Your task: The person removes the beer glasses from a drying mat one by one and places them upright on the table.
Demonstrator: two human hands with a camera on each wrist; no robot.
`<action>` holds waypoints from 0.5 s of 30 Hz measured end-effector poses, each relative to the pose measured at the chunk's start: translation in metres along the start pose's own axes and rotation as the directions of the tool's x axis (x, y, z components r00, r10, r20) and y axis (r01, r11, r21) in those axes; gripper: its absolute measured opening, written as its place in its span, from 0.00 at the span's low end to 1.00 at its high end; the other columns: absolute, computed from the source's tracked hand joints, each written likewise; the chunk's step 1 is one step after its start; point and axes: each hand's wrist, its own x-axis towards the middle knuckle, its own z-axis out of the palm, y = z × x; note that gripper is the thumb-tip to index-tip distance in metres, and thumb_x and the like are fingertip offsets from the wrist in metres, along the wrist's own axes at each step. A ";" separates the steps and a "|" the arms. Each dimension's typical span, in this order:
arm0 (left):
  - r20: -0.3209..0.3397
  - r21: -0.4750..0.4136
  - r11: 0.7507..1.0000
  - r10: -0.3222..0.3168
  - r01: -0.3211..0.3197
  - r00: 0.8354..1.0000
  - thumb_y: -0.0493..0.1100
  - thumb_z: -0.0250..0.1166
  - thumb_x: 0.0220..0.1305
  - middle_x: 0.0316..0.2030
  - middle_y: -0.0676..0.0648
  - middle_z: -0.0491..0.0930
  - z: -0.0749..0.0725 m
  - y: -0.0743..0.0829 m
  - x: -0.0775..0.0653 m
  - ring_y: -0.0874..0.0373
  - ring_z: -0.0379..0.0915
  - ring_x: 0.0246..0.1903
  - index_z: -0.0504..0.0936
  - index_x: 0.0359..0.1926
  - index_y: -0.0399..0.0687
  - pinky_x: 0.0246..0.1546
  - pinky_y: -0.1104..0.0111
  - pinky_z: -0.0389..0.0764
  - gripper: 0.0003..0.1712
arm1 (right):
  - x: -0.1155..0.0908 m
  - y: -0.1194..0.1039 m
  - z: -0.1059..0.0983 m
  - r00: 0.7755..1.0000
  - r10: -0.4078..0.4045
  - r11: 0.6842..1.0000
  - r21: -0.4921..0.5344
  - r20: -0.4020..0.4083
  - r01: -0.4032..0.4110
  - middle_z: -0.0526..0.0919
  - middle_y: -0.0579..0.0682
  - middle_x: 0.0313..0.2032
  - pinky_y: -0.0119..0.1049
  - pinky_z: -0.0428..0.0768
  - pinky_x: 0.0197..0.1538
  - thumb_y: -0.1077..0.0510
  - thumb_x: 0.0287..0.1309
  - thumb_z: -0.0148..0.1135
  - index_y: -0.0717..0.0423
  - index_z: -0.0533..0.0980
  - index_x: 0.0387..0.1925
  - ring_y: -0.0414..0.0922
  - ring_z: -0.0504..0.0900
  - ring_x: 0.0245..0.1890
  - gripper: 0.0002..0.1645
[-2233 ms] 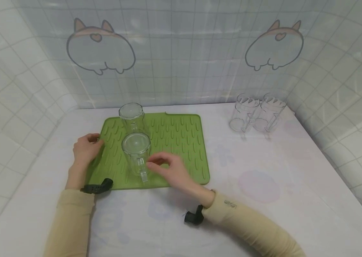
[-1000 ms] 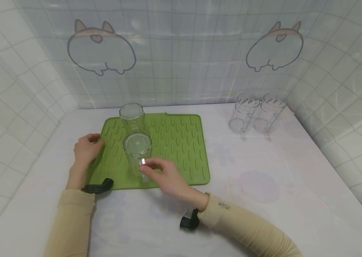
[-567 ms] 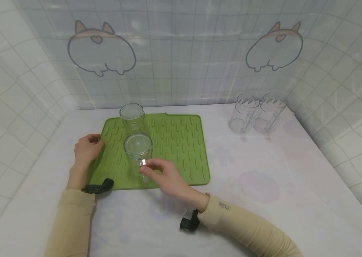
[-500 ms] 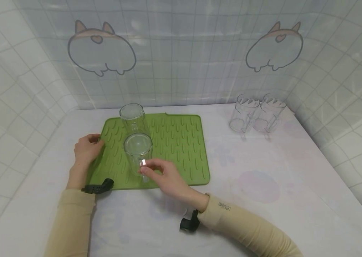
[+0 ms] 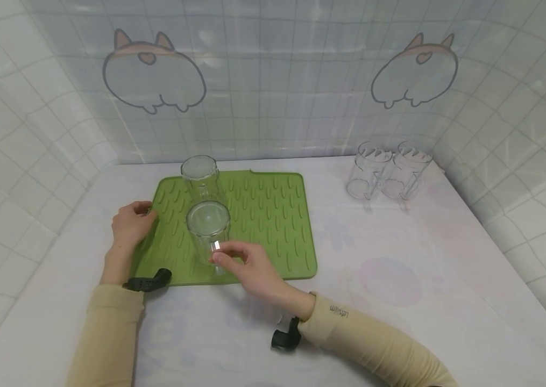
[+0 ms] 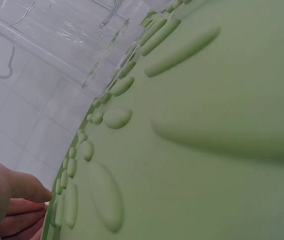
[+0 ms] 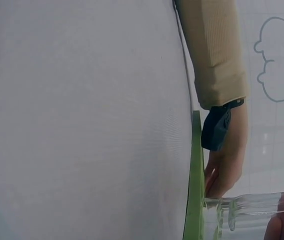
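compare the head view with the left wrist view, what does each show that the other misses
Only head: the right hand pinching the handle of the front mug, plus two glass mugs right of the green mat.
Only left wrist: a low close-up of the mat's ridges, rising in profile.
Both: the left hand at the mat's edge, and glassware on the mat.

Passage is free over the back right of the green mat [image 5: 273, 207] and the surface [image 5: 338, 269] up to the far mugs [image 5: 370, 171]. The rear mug [image 5: 201, 174] blocks the way behind the front mug [image 5: 207, 226]; the left hand [image 5: 129, 224] bars the left edge.
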 end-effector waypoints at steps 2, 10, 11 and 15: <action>0.003 0.002 1.000 -0.002 0.002 1.000 0.48 0.51 0.73 0.62 0.27 0.73 0.000 0.000 0.000 0.31 0.70 0.60 0.69 0.67 0.31 0.61 0.41 0.67 0.31 | 0.000 0.000 0.000 1.000 -0.003 1.000 0.013 0.000 0.003 0.89 0.49 0.44 0.32 0.79 0.52 0.55 0.71 0.58 0.56 0.83 0.48 0.35 0.83 0.44 0.13; 0.006 -0.013 1.000 -0.011 0.011 1.000 0.47 0.51 0.72 0.62 0.28 0.72 -0.001 0.002 -0.002 0.32 0.70 0.61 0.69 0.67 0.32 0.61 0.42 0.69 0.31 | -0.001 0.001 -0.001 0.999 -0.030 0.997 0.075 0.026 0.027 0.88 0.56 0.45 0.32 0.80 0.55 0.56 0.71 0.58 0.60 0.81 0.50 0.35 0.83 0.45 0.15; 0.006 -0.014 1.000 -0.012 0.012 1.000 0.47 0.51 0.72 0.62 0.28 0.72 0.000 0.002 -0.002 0.32 0.70 0.61 0.69 0.67 0.32 0.61 0.42 0.69 0.31 | -0.001 0.001 -0.001 0.999 -0.031 0.997 0.077 0.027 0.028 0.88 0.56 0.45 0.32 0.80 0.56 0.56 0.71 0.58 0.61 0.81 0.50 0.35 0.83 0.45 0.15; 0.006 -0.016 1.000 -0.019 0.019 1.000 0.47 0.51 0.72 0.62 0.28 0.72 0.000 0.002 -0.002 0.32 0.70 0.61 0.69 0.68 0.32 0.61 0.43 0.70 0.30 | -0.002 0.001 -0.002 0.999 -0.036 0.997 0.076 0.031 0.034 0.88 0.57 0.45 0.32 0.80 0.56 0.56 0.71 0.57 0.62 0.81 0.50 0.36 0.84 0.46 0.15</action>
